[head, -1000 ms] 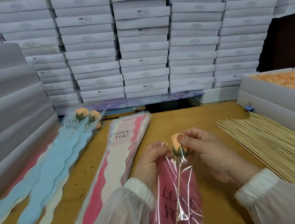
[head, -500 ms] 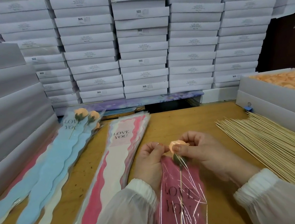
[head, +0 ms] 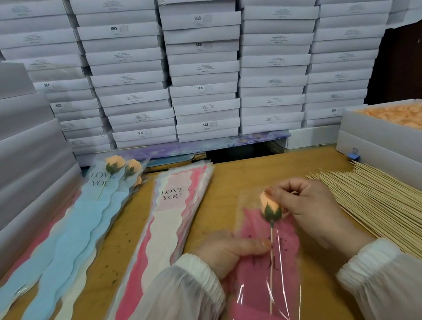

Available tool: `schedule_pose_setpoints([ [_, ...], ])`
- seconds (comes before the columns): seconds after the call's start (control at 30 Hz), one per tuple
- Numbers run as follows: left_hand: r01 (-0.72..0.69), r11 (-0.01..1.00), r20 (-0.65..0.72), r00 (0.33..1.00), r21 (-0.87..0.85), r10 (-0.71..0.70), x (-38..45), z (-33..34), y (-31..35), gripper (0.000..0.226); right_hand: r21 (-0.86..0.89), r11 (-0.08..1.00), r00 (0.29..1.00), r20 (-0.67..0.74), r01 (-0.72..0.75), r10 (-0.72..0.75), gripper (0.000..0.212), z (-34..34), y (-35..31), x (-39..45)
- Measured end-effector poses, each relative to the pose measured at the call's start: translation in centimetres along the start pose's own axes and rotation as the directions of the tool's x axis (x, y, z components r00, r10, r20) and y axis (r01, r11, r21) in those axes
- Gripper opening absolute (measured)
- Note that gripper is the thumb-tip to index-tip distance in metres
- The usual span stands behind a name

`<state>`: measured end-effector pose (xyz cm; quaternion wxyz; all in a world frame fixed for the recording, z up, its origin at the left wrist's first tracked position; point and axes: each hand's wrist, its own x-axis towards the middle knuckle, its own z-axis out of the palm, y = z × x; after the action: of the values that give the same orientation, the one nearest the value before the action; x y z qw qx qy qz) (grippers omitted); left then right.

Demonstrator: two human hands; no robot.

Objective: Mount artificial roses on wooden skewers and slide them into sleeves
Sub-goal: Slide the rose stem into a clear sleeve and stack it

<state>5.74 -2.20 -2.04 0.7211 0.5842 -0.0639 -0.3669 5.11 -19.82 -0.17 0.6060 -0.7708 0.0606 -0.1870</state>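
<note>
Centrally, both hands work over a wooden table. The right hand pinches the rose; the left hand pinches the pink sleeve. Stacked white boxes fill the upper frame.

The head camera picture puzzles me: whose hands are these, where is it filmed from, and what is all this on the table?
No machine here: a person's two bare hands, filmed by a camera worn on the head, looking down. The right hand pinches a peach rose mounted on a skewer, which sits inside a pink sleeve. The left hand holds that sleeve. On the table lie loose skewers, empty sleeves and finished roses. White boxes are stacked behind.
</note>
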Motion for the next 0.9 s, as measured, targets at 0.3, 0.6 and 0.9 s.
schedule_pose_setpoints([
  [0.3,0.006,0.989,-0.044,0.999,0.148,0.001,0.31,0.35,-0.49,0.037,0.088,0.996,1.000,0.014,-0.009,0.007,0.016,-0.33,-0.55,0.04],
  [0.6,-0.065,0.995,0.001,0.998,0.075,0.065,0.41,0.44,-0.48,0.025,0.132,0.990,0.995,0.099,-0.042,0.029,0.031,-0.21,-0.20,0.19],
  [0.9,-0.065,0.996,-0.047,0.997,0.067,0.069,0.29,0.95,-0.37,0.042,0.104,0.995,0.991,0.135,-0.014,0.000,0.034,-0.02,0.36,0.27],
])
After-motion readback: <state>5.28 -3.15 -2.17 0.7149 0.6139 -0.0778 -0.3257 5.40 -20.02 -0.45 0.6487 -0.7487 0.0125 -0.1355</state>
